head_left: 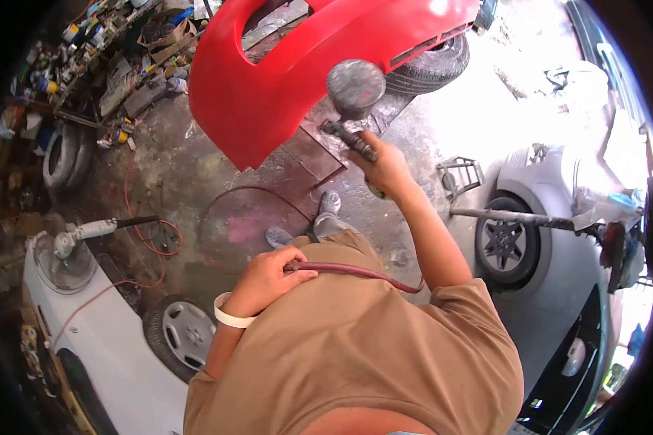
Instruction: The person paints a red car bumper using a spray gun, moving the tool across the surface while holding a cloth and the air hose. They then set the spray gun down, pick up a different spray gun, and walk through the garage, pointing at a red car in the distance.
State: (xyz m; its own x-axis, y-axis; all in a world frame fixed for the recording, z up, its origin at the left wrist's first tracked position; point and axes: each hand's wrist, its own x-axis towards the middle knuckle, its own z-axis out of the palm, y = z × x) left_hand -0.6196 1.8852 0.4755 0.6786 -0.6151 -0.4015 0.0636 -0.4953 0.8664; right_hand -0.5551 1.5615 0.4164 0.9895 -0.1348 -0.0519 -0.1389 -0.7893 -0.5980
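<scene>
Holding a sander (354, 90) up beside a red bumper (268, 72)

The right hand (386, 170) is clamped round the sander's handle, arm stretched forward, with the round grey pad raised and facing the camera; the pad sits just beside the bumper's lower edge, and whether they touch cannot be told. The left hand (263, 279), with a white band (228, 315) on its wrist, is closed on a dark red hose (359, 271) held against the brown shirt at the waist; the hose runs across the body towards the right arm. The person's shoes (305, 221) stand on a stained concrete floor (189, 167). A polisher (87, 232) lies on a white car (109, 333) at the left, a silver car (551, 246) stands at the right, and a tyre (435, 69) lies behind the bumper
</scene>
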